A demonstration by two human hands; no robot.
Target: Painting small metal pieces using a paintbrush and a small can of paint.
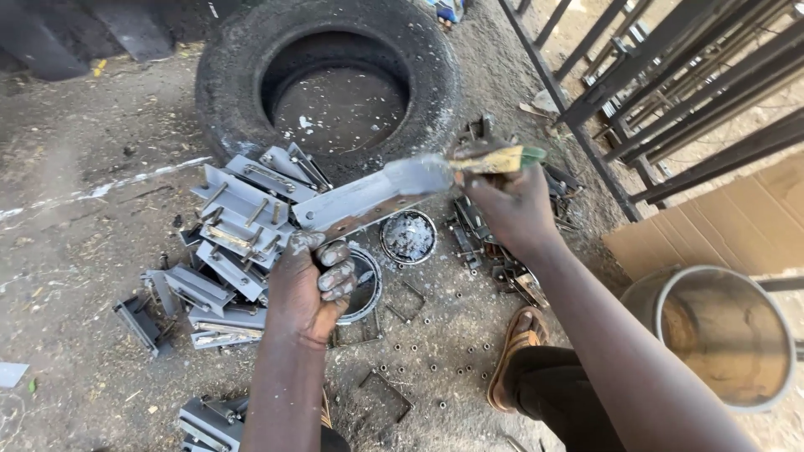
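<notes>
Head view: left hand (314, 285) clenches the grey metal bracket (368, 199), held up above the paint tin (408, 237); right hand (511, 201) grips what seems a paintbrush (469, 163) at its far end. Steady, even strokes would coat best.

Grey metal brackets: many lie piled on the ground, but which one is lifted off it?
The long grey bracket gripped at its lower end by the left hand, while the right hand sets a paintbrush against it.
</notes>
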